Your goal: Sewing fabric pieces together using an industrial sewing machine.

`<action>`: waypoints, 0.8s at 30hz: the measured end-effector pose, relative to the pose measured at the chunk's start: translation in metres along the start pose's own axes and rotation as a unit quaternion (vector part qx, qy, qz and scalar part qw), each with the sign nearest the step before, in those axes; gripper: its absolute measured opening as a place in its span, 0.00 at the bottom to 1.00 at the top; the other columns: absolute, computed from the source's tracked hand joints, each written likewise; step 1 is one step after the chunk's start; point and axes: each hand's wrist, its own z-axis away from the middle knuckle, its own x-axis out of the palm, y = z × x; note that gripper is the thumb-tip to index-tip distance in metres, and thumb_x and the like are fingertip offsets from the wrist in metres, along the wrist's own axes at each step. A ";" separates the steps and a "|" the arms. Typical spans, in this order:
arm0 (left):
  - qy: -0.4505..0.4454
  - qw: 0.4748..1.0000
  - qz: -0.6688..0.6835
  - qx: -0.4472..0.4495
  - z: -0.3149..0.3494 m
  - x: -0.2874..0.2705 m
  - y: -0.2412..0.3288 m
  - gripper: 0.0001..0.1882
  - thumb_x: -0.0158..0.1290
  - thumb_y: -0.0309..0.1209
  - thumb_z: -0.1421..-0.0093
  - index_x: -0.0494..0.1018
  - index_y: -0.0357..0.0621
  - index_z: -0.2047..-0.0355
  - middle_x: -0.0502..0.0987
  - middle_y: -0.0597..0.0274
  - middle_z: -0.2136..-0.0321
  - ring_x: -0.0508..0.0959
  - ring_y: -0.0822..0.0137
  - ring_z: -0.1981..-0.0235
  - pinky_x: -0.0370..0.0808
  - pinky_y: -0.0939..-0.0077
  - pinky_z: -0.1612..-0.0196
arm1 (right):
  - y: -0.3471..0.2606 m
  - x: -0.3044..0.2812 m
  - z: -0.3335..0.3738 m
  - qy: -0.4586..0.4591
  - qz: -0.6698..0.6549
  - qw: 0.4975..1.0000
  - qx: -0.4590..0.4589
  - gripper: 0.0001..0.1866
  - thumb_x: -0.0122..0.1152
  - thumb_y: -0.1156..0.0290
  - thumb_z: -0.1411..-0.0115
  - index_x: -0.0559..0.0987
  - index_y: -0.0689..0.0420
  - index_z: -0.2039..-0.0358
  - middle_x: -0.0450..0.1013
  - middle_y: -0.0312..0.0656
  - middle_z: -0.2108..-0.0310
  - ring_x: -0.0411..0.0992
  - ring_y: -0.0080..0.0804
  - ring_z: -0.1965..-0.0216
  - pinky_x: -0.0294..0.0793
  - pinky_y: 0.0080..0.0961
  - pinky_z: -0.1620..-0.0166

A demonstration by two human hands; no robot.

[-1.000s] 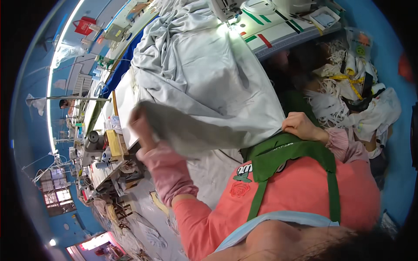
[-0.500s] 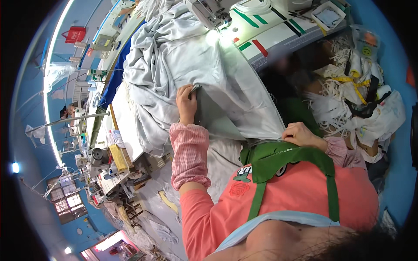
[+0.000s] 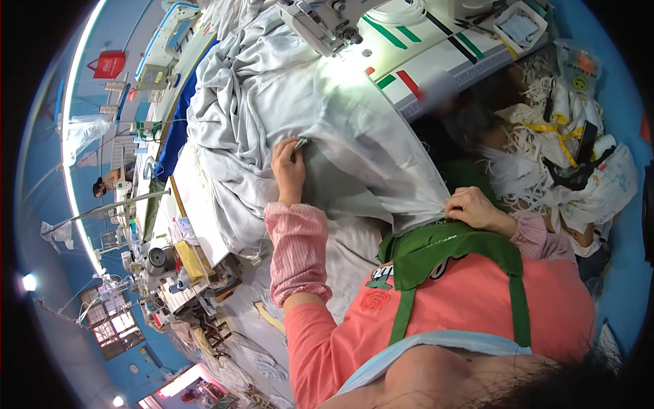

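A large piece of light grey fabric (image 3: 272,102) is heaped in folds on the sewing table and stretches down toward my green apron. My left hand (image 3: 289,170) is closed on a fold of it near the middle, thumb and fingers pinching the edge. At the fabric's near right corner, my right hand (image 3: 475,208) pinches the edge just above the apron. Between the two hands the cloth hangs partly taut. Its far part lies under the lit head of a sewing machine (image 3: 320,27).
Green, black and red tape strips mark the white tabletop (image 3: 392,58). A small white tray (image 3: 520,27) stands at its far right. Right of the table lie white cords and scraps (image 3: 528,163) with a yellow tape measure. More sewing machines (image 3: 160,75) line the left.
The view has shifted slightly. Both hands keep their pinch on the fabric, and the cloth between them has changed its drape a little.
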 end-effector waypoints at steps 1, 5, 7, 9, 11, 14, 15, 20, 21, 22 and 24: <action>0.000 1.000 0.001 -0.001 -0.004 0.001 -0.003 0.06 0.55 0.18 0.50 0.76 0.35 0.69 0.79 0.55 0.65 0.77 0.53 0.61 0.73 0.66 0.56 | 0.000 -0.002 -0.004 0.007 0.007 1.000 -0.015 0.05 0.66 0.72 0.53 0.81 0.59 0.75 0.74 0.44 0.80 0.72 0.39 0.74 0.71 0.34 0.69; 0.003 1.000 -0.013 0.004 -0.019 0.007 -0.020 0.07 0.55 0.18 0.50 0.77 0.35 0.68 0.79 0.54 0.64 0.77 0.53 0.60 0.72 0.65 0.55 | 0.003 -0.006 -0.015 0.045 0.024 0.997 -0.052 0.05 0.65 0.73 0.53 0.80 0.60 0.76 0.73 0.44 0.80 0.71 0.40 0.74 0.71 0.34 0.68; 0.017 0.999 -0.031 0.004 -0.023 0.007 -0.031 0.07 0.55 0.18 0.50 0.77 0.35 0.68 0.79 0.53 0.64 0.77 0.52 0.60 0.72 0.65 0.54 | -0.001 -0.009 -0.025 0.041 0.025 0.997 -0.059 0.04 0.65 0.75 0.53 0.79 0.61 0.75 0.74 0.43 0.78 0.71 0.39 0.74 0.70 0.33 0.68; 0.013 0.999 -0.049 0.001 -0.029 0.006 -0.041 0.08 0.55 0.18 0.50 0.77 0.35 0.68 0.79 0.53 0.63 0.77 0.51 0.60 0.73 0.64 0.54 | -0.006 -0.012 -0.036 0.035 0.027 0.997 -0.064 0.04 0.64 0.77 0.53 0.79 0.61 0.75 0.75 0.42 0.77 0.71 0.39 0.73 0.70 0.32 0.68; 0.004 0.999 -0.038 -0.008 -0.039 0.007 -0.048 0.08 0.55 0.18 0.50 0.77 0.35 0.68 0.78 0.53 0.63 0.77 0.51 0.59 0.73 0.65 0.54 | -0.012 -0.016 -0.044 0.050 0.026 0.995 -0.085 0.04 0.65 0.76 0.52 0.79 0.60 0.75 0.75 0.42 0.76 0.71 0.39 0.72 0.71 0.32 0.68; 0.010 0.999 -0.048 0.004 -0.049 0.008 -0.061 0.09 0.54 0.18 0.50 0.76 0.34 0.67 0.78 0.53 0.62 0.77 0.52 0.59 0.73 0.66 0.54 | -0.010 -0.019 -0.057 0.052 0.028 0.994 -0.092 0.06 0.67 0.79 0.54 0.79 0.60 0.73 0.76 0.41 0.73 0.72 0.38 0.71 0.71 0.31 0.67; 0.010 0.999 -0.044 0.007 -0.053 0.010 -0.063 0.09 0.54 0.18 0.50 0.76 0.34 0.67 0.78 0.53 0.62 0.77 0.52 0.59 0.73 0.66 0.54 | -0.011 -0.019 -0.060 0.066 0.023 0.993 -0.092 0.08 0.67 0.80 0.56 0.79 0.60 0.73 0.77 0.41 0.72 0.72 0.38 0.71 0.72 0.30 0.67; 0.009 0.998 -0.054 0.003 -0.068 0.013 -0.084 0.10 0.55 0.18 0.50 0.76 0.34 0.66 0.78 0.52 0.62 0.77 0.51 0.58 0.73 0.65 0.53 | -0.014 -0.024 -0.083 0.088 0.027 0.989 -0.117 0.09 0.68 0.80 0.56 0.79 0.60 0.72 0.77 0.40 0.70 0.72 0.37 0.70 0.73 0.30 0.67; 0.007 0.998 -0.061 0.008 -0.072 0.013 -0.088 0.10 0.55 0.18 0.50 0.76 0.35 0.66 0.78 0.52 0.62 0.77 0.52 0.58 0.73 0.65 0.53 | -0.014 -0.024 -0.086 0.101 0.033 0.986 -0.129 0.10 0.68 0.81 0.56 0.79 0.60 0.72 0.77 0.40 0.69 0.72 0.37 0.70 0.73 0.30 0.67; 0.009 0.998 -0.056 0.011 -0.075 0.014 -0.091 0.10 0.55 0.18 0.50 0.76 0.35 0.66 0.78 0.52 0.62 0.77 0.52 0.58 0.73 0.65 0.52 | -0.013 -0.025 -0.089 0.098 0.033 0.986 -0.127 0.10 0.68 0.81 0.56 0.79 0.60 0.72 0.77 0.40 0.69 0.72 0.37 0.70 0.73 0.30 0.67; 0.006 0.998 -0.065 0.013 -0.080 0.015 -0.099 0.10 0.55 0.18 0.50 0.77 0.35 0.66 0.78 0.53 0.62 0.77 0.52 0.58 0.73 0.65 0.52 | -0.009 -0.027 -0.097 0.112 0.043 0.982 -0.145 0.10 0.68 0.82 0.57 0.79 0.60 0.71 0.77 0.40 0.68 0.72 0.37 0.70 0.73 0.29 0.67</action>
